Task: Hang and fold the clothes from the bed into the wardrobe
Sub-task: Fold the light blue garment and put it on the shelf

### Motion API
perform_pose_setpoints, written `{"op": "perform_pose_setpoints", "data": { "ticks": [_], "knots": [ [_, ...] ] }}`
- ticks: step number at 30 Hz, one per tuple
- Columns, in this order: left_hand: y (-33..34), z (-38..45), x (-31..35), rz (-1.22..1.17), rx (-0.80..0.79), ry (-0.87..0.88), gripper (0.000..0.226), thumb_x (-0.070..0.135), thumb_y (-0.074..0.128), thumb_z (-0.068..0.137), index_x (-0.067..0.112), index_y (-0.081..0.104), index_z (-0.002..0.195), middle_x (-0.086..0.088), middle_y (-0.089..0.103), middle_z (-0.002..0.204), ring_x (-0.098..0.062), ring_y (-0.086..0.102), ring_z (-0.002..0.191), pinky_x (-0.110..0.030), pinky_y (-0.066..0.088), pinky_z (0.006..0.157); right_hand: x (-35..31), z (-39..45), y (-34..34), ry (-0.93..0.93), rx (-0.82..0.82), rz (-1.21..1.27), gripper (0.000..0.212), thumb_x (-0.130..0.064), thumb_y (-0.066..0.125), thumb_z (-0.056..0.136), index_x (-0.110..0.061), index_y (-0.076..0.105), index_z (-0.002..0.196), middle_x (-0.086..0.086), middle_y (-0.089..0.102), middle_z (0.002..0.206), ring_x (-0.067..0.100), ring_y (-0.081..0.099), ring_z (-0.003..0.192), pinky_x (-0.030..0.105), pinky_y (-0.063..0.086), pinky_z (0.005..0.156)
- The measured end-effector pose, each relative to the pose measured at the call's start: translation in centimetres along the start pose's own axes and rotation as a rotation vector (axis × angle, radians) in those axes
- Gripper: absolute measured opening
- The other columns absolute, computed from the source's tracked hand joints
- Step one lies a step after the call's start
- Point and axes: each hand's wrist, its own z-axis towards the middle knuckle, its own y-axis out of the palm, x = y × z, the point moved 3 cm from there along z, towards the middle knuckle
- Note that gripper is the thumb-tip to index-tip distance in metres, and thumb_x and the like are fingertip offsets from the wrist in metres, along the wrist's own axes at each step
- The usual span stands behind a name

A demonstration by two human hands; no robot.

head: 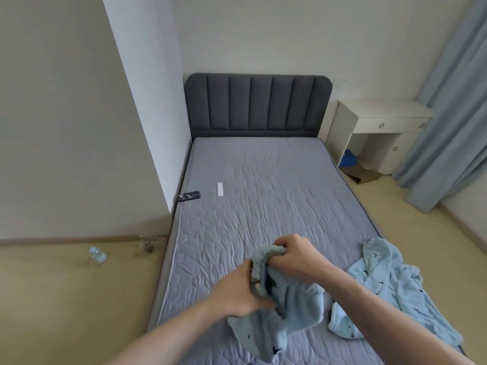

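Head view, lower centre of the frame: a person works at the foot of a bed [263, 180], both bare hands closed on one pale blue fleece garment [290, 306] printed with small dark shapes. The left hand [237, 291] pinches a bunched edge from the near side; the right hand [292, 254] has its fingers curled over the gathered top, so each grip holds cloth and neither is free. The rest of the piece trails onto the grey quilted mattress. It looks soft, light and limp, likely to sag and fold on itself, so it is probably best taken at a seam or hem at two spread points. Just right of it, at lower right, a second blue fleece piece [390, 285] lies crumpled on the mattress, untouched. Farther up the bed at left sit a dark phone [189, 196] and a white remote [220, 189]. Beyond stand the padded headboard [258, 104], a white desk [379, 122] and blue curtains [453, 101]. No wardrobe is in view.
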Motion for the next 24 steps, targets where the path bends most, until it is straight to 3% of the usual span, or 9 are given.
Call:
{"op": "perform_pose_setpoints", "data": {
  "ticks": [3, 6, 8, 11, 15, 18, 21, 24],
  "knots": [
    [0.8, 1.5, -1.4, 0.072, 0.141, -0.064, 0.036, 0.042, 0.061, 0.076, 0.038, 0.056, 0.112, 0.009, 0.071, 0.107, -0.019, 0.068, 0.100, -0.036, 0.056, 0.083, 1.0, 0.5, -0.4, 0.032, -0.038, 0.026, 0.008, -0.027, 0.069, 0.077, -0.024, 0.071, 0.084, -0.006, 0.070, 0.078, 0.007, 0.063, 0.069, 0.019, 0.046, 0.052],
    [-0.8, 3.0, -3.5, 0.134, 0.235, -0.077, 0.017, 0.021, 0.046, 0.069, 0.024, 0.049, 0.085, -0.003, 0.070, 0.091, -0.033, 0.066, 0.092, -0.033, 0.045, 0.064, 3.3, 0.2, -0.9, 0.062, -0.104, -0.012, 0.024, -0.020, 0.070, 0.075, -0.024, 0.070, 0.098, -0.006, 0.070, 0.089, 0.007, 0.065, 0.072, 0.018, 0.050, 0.052],
    [-2.5, 3.9, -4.8, 0.152, 0.289, -0.109, 0.013, 0.019, 0.044, 0.067, 0.019, 0.048, 0.079, 0.001, 0.063, 0.075, -0.032, 0.063, 0.078, -0.033, 0.037, 0.056, 5.4, -0.1, -0.5, 0.084, -0.143, -0.179, 0.025, -0.016, 0.065, 0.074, -0.026, 0.067, 0.097, -0.009, 0.064, 0.091, 0.011, 0.064, 0.077, 0.020, 0.047, 0.053],
    [-4.2, 4.8, -6.4, 0.221, 0.314, -0.141, 0.011, 0.020, 0.048, 0.062, 0.021, 0.048, 0.073, 0.005, 0.058, 0.067, -0.020, 0.053, 0.064, -0.029, 0.032, 0.049, 9.0, -0.5, 1.2, 0.149, -0.199, -0.401, 0.012, -0.014, 0.058, 0.073, -0.025, 0.055, 0.077, -0.004, 0.060, 0.085, 0.023, 0.063, 0.081, 0.026, 0.042, 0.054],
    [-3.2, 4.9, -8.8, 0.451, 0.208, -0.124, 0.012, 0.018, 0.052, 0.064, 0.025, 0.053, 0.074, 0.010, 0.055, 0.084, -0.018, 0.054, 0.075, -0.028, 0.037, 0.058, 13.1, -0.7, 3.2, 0.267, -0.255, -0.444, 0.008, -0.022, 0.058, 0.079, -0.025, 0.051, 0.079, -0.005, 0.057, 0.090, 0.019, 0.059, 0.082, 0.027, 0.043, 0.063],
    [-2.0, 4.1, -11.7, 0.569, 0.157, -0.190, 0.016, 0.012, 0.053, 0.075, 0.027, 0.056, 0.081, 0.009, 0.059, 0.091, -0.021, 0.059, 0.081, -0.031, 0.044, 0.064, 15.2, -0.9, 4.3, 0.298, -0.307, -0.491, 0.013, -0.032, 0.063, 0.078, -0.027, 0.050, 0.077, -0.008, 0.055, 0.085, 0.016, 0.058, 0.077, 0.025, 0.040, 0.057],
    [-1.1, 3.3, -14.2, 0.614, 0.060, -0.286, 0.017, 0.009, 0.049, 0.082, 0.025, 0.047, 0.074, 0.003, 0.059, 0.089, -0.025, 0.062, 0.083, -0.032, 0.041, 0.062, 17.1, -0.5, 4.6, 0.321, -0.312, -0.527, 0.020, -0.032, 0.062, 0.076, -0.027, 0.044, 0.069, -0.010, 0.051, 0.080, 0.013, 0.053, 0.070, 0.023, 0.032, 0.049],
    [-1.2, 4.1, -14.4, 0.622, 0.026, -0.282, 0.015, 0.014, 0.045, 0.085, 0.026, 0.047, 0.076, 0.001, 0.063, 0.098, -0.026, 0.061, 0.102, -0.033, 0.041, 0.068, 17.3, 1.0, 3.6, 0.315, -0.288, -0.543, 0.013, -0.028, 0.059, 0.081, -0.028, 0.047, 0.075, -0.009, 0.053, 0.087, 0.017, 0.055, 0.084, 0.023, 0.036, 0.055]
  ]
}}
